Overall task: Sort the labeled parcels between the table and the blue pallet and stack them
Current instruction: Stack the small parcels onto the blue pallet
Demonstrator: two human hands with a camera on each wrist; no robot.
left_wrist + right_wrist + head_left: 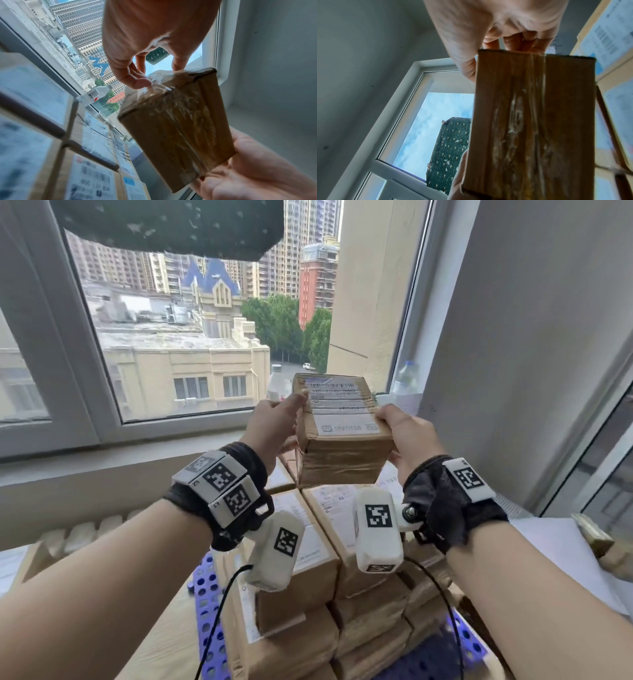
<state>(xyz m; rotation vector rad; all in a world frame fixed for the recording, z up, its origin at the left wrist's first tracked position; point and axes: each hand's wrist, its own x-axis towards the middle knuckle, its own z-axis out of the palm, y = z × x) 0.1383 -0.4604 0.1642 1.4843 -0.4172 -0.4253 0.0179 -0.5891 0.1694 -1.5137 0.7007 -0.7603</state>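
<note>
A taped cardboard parcel (pixel 339 426) with a white shipping label on top is held in the air in front of the window, above a stack of labeled parcels (pixel 308 563). My left hand (pixel 274 422) grips its left side, thumb on the top edge. My right hand (pixel 404 433) grips its right side. The left wrist view shows the parcel (pixel 176 129) between my left hand's fingers (pixel 135 79) and my right palm (pixel 257 173). In the right wrist view its taped side (pixel 532 121) fills the frame under my right hand (pixel 496 44). The stack stands on a blue perforated pallet (pixel 205 611).
The windowsill (pixel 102 453) and window frame lie straight ahead, with a plastic bottle (pixel 406 378) on the sill at the right. A grey wall (pixel 531 354) closes the right side. A white table surface (pixel 561 549) lies at the right, with a parcel (pixel 596 535) at its edge.
</note>
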